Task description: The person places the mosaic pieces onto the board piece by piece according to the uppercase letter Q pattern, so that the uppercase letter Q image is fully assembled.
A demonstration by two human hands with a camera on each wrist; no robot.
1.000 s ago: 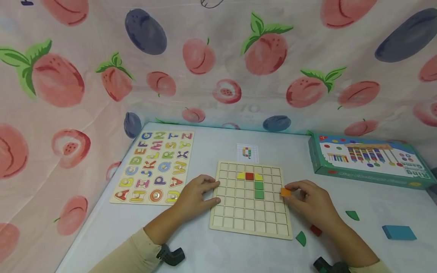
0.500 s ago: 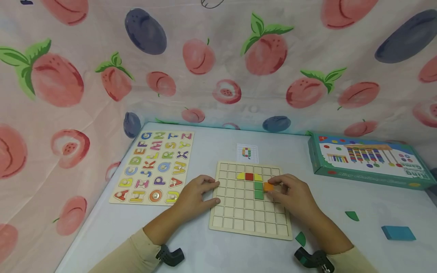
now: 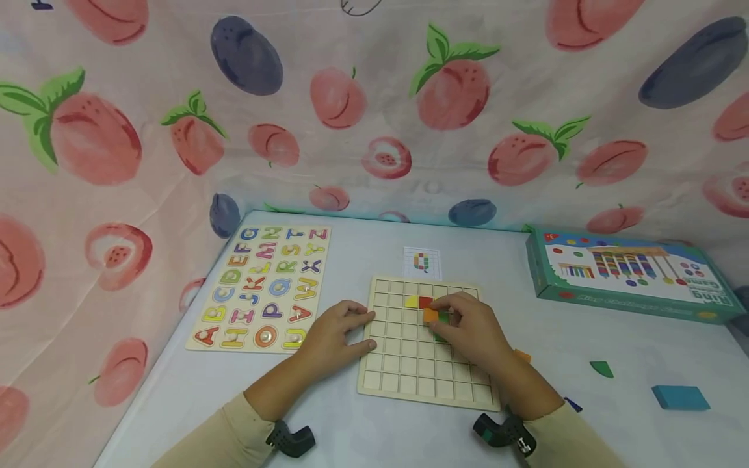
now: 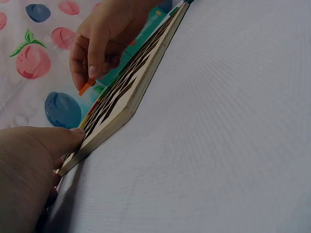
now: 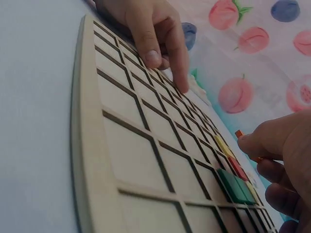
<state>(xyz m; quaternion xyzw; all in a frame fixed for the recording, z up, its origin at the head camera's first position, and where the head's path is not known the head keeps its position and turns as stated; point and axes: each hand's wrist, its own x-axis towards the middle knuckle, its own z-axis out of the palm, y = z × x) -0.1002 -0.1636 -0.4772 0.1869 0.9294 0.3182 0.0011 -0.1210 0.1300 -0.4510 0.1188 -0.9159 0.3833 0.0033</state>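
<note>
The right hand (image 3: 476, 331) pinches an orange square piece (image 3: 430, 315) between thumb and fingertips, above the gridded wooden board (image 3: 404, 383). In the right wrist view the orange piece (image 5: 239, 134) is raised off the grid. Yellow (image 3: 411, 301) and red (image 3: 426, 302) pieces lie side by side near the board's upper rows. Two green pieces (image 5: 236, 187) sit next to them; the right hand partly covers these in the head view. The left hand (image 3: 333, 338), thumb and index finger apart, rests on the board's left edge.
A letter board (image 3: 257, 286) lies left, and a small patterned card (image 3: 422, 262) behind the grid. A green game box (image 3: 632, 276) stands at the back right. A blue block (image 3: 681, 397), green wedge (image 3: 601, 369) and dark blue piece (image 3: 573, 405) lie on the right.
The right hand has carried the orange piece leftward from the board's right edge to above its upper middle. The left hand has stayed at the left edge.
</note>
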